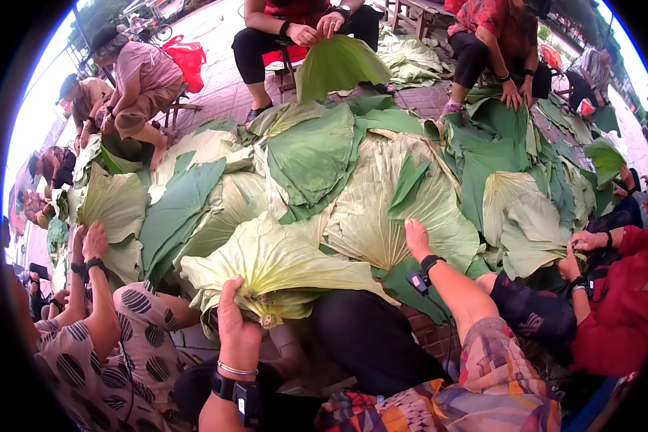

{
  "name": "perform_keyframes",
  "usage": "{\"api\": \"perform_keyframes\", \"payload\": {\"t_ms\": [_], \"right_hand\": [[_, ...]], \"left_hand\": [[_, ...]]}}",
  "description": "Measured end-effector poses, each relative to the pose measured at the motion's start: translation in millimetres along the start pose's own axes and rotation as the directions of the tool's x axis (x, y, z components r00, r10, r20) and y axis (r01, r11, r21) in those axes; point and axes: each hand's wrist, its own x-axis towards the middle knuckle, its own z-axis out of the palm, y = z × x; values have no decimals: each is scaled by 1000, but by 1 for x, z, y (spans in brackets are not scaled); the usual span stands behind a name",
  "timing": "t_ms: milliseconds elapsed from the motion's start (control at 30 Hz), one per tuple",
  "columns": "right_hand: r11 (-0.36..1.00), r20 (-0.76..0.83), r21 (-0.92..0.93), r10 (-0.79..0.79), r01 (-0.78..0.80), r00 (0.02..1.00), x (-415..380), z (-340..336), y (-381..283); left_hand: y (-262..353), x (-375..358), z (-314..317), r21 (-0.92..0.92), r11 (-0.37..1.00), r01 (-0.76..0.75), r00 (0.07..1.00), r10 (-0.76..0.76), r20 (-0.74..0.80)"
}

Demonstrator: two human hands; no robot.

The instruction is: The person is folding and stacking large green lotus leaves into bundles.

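Observation:
My left hand point(239, 324) is closed on a pale green lotus leaf point(273, 259) near its stem stub, thumb on top. The leaf spreads forward and right over my lap, its edges drooping and its veins showing. My right hand point(417, 240) reaches out over a broad, yellowish lotus leaf point(378, 209) on the pile. Just beyond this hand lies a folded dark green leaf piece point(409, 186). The right fingers are turned away from view, so I cannot see whether they grip or touch a leaf.
A long heap of overlapping lotus leaves point(313, 155) covers the ground ahead. Opposite, a seated person holds up a green leaf point(338, 68). People sit close on both sides: a patterned sleeve point(68, 360) at left, a red sleeve point(623, 302) at right. Paving point(216, 79) shows behind.

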Motion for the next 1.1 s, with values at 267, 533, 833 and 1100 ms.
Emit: {"api": "perform_keyframes", "payload": {"t_ms": [267, 533, 833, 1100], "right_hand": [[817, -161, 569, -4, 96, 987, 94, -112, -112], [796, 290, 520, -506, 310, 812, -4, -184, -355], [488, 440, 770, -873, 412, 211, -69, -151, -368], [440, 394, 749, -897, 496, 201, -73, -149, -364]], "left_hand": [[-6, 11, -3, -32, 999, -6, 1000, 6, 2], [-4, -1, 15, -28, 1000, 10, 1000, -10, 15], [-11, 9, 2, -52, 991, -123, 992, 123, -8], [-8, 1, 5, -182, 983, -38, 985, 68, 160]]}}
